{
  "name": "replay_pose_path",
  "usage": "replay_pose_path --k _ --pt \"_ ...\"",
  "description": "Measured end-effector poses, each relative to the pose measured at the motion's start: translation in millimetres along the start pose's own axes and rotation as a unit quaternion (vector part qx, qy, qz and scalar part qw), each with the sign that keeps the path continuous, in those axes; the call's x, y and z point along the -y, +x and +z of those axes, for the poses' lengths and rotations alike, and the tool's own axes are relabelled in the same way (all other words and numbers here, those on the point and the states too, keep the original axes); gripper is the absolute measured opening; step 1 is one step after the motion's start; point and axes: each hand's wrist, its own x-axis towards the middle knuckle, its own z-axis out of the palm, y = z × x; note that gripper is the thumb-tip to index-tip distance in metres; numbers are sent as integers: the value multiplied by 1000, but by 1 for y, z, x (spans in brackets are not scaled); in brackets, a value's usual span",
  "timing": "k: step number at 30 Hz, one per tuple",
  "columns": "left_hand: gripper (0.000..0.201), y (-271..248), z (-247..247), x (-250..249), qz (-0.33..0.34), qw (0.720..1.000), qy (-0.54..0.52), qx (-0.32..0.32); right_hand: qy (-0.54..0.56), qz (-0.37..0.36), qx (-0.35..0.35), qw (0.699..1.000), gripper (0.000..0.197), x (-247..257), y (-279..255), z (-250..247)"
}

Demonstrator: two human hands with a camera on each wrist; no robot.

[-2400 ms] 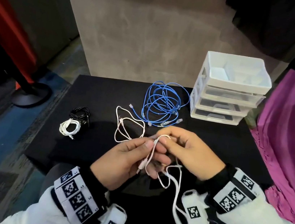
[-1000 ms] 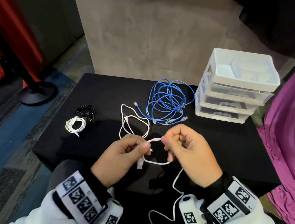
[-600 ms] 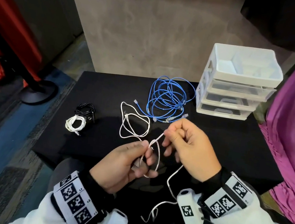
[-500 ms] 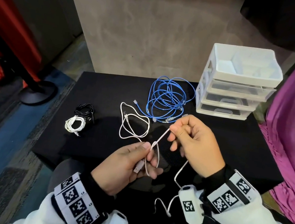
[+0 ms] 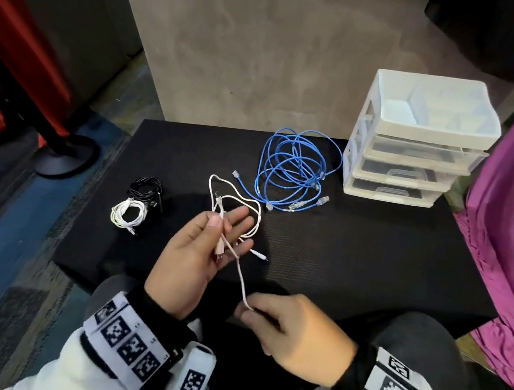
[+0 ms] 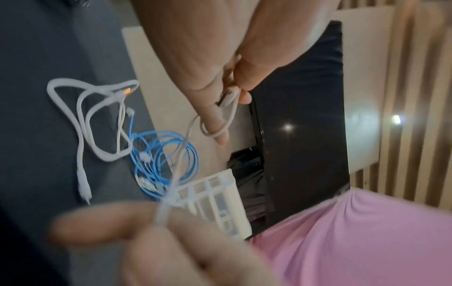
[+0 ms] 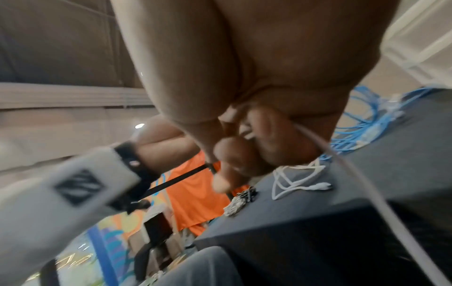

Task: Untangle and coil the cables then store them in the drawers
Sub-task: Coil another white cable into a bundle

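Left hand point(image 5: 194, 252) pinches white cable point(image 5: 239, 273) plug mid-frame, right hand point(image 5: 292, 335) grips slack below: keep tension, wrap even loops.

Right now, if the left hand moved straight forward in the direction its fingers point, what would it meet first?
Probably the loose white cable lying on the black table, just beyond the left hand's fingertips. The blue cable lies farther along. The hand's height above the table is unclear.
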Motion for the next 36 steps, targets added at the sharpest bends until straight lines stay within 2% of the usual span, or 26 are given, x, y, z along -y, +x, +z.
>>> replay_pose_path --k 2,3,5,6,7,9,11,14,16,18,20,22,24,27,30,32,34,35,36 --pt "24 -4 -2 8 30 988 147 17 -18 -36 -10 999 17 11 2 -12" --pt "26 -7 -4 11 53 969 238 44 -23 -51 -22 998 14 15 4 -21" --pt "35 -12 -6 13 109 896 416 107 -33 -71 -39 996 11 20 9 -43" --pt "35 -14 -5 13 122 867 465 131 -37 -68 -41 996 9 21 12 -53" --pt "33 -16 -3 12 111 860 475 152 -40 -57 -45 997 7 22 15 -61" --pt "34 -21 2 7 51 876 442 187 -55 -26 -76 995 17 21 19 -77" --pt "36 -24 6 4 21 893 396 211 -62 -5 -113 992 29 20 22 -89" --pt "33 -26 11 -1 1 925 296 241 20 -9 -120 993 24 12 24 -92" --pt "29 -26 13 -8 -13 955 199 219 72 -16 -142 987 16 0 27 -86" --pt "25 -24 13 -16 -38 977 80 193 109 -10 -176 978 23 -11 29 -76" --pt "26 -22 14 -21 -73 983 -33 168 108 10 -182 977 34 -17 28 -56" --pt "25 -21 16 -22 -93 980 -117 135 112 30 -165 980 29 -15 26 -29" --pt "25 -17 18 -19 -65 986 -123 92 102 34 -140 984 25 -10 22 -6" --pt "26 -7 13 -13 46 998 -21 25 97 28 -97 990 24 -2 8 13" --pt "28 0 0 -8 104 987 121 -3 81 2 -71 994 26 9 -9 18" --pt "30 -1 -7 -2 122 958 260 16 34 -16 -53 998 30 17 -15 11" --pt "28 -4 -14 5 133 893 427 44 -13 -39 -51 998 31 24 -14 -5" --pt "29 -6 -16 8 125 870 474 58 -24 -47 -61 997 28 25 -12 -15" --pt "32 -8 -18 10 107 865 485 72 -30 -49 -77 995 24 26 -10 -27"
